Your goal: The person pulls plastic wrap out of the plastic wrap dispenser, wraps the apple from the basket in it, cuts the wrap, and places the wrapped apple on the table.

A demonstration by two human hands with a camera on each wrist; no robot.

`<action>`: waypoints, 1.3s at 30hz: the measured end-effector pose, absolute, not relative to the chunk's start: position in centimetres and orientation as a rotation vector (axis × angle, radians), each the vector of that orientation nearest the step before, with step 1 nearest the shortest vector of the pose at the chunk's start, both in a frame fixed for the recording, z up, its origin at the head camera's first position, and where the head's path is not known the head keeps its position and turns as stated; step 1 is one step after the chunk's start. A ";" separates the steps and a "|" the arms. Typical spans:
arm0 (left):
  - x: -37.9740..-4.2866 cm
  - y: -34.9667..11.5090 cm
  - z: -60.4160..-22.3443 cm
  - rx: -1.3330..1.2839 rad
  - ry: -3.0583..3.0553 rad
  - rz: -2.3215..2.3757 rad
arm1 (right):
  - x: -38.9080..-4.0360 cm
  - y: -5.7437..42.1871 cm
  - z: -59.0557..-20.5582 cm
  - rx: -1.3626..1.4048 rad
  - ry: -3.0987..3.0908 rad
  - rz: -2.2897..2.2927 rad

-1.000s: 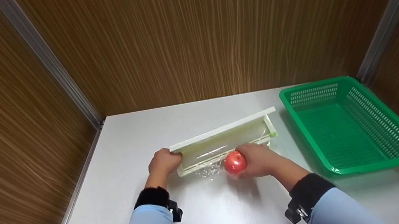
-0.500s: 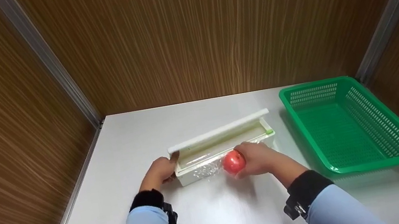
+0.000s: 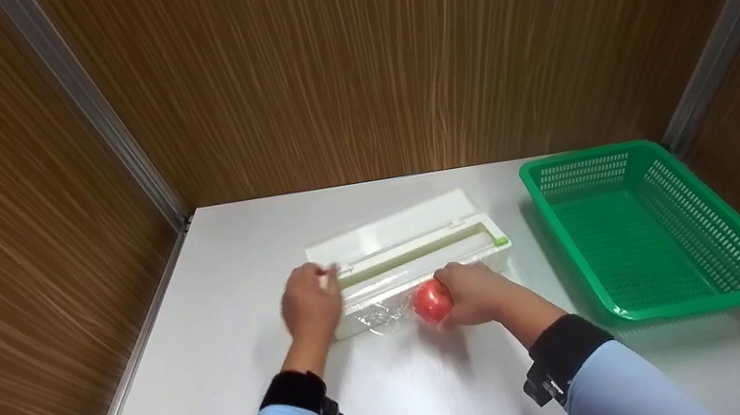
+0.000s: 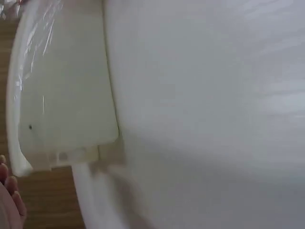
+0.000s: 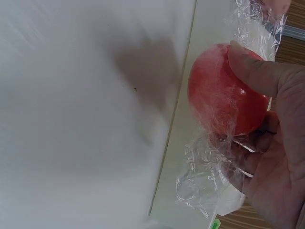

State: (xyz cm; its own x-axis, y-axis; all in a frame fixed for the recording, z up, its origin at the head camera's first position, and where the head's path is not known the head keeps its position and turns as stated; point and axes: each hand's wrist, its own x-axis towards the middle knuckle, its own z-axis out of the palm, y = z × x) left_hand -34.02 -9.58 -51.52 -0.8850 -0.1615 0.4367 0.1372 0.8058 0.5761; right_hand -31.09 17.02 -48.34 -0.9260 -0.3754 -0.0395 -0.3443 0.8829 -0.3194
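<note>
A white cling film dispenser box (image 3: pixel 414 244) sits mid-table, its lid (image 3: pixel 388 225) folded back and a film roll (image 3: pixel 418 268) inside. My right hand (image 3: pixel 476 293) holds a red round fruit (image 3: pixel 432 302) before the box's front wall. The right wrist view shows thumb and fingers around that fruit (image 5: pixel 224 90), with clear cling film (image 5: pixel 205 176) clinging to it and crumpled below. My left hand (image 3: pixel 311 301), slightly blurred, is at the box's left end with nothing seen in its grasp; its fingers (image 4: pixel 9 183) show at the lower left of the left wrist view.
A green perforated basket (image 3: pixel 574 256) stands on the right of the white table (image 3: pixel 236 260). Wood-grain panels (image 3: pixel 347 68) enclose the back and both sides. A green slider (image 3: pixel 501 241) sits at the box's right end.
The box has tipped from leaning to lying flat, and its lid has swung from partly raised to fully back. My left hand has left the box's end and risen; the right stays with the fruit.
</note>
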 end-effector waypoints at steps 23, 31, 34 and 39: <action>-28.3 -1.0 -54.5 -0.761 -2.696 -0.507 | -31.5 16.0 -48.8 -0.600 2.962 -0.453; -30.1 -3.2 -53.7 -0.891 -2.831 -0.742 | -31.4 15.4 -48.4 -0.458 2.855 -0.637; -30.9 -4.0 -53.4 -0.939 -2.845 -0.801 | -31.4 15.2 -48.2 -0.408 2.801 -0.724; -32.0 -4.5 -53.0 -0.998 -2.858 -0.842 | -31.5 14.9 -47.9 -0.355 2.765 -0.755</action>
State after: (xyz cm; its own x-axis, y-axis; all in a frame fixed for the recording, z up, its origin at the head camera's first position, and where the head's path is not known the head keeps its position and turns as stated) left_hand -32.00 -4.51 -53.00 -0.7984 0.5776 0.1702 0.5776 0.6547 0.4875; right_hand -31.54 14.89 -47.95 -0.9385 -0.2968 -0.1765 -0.1658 0.8357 -0.5235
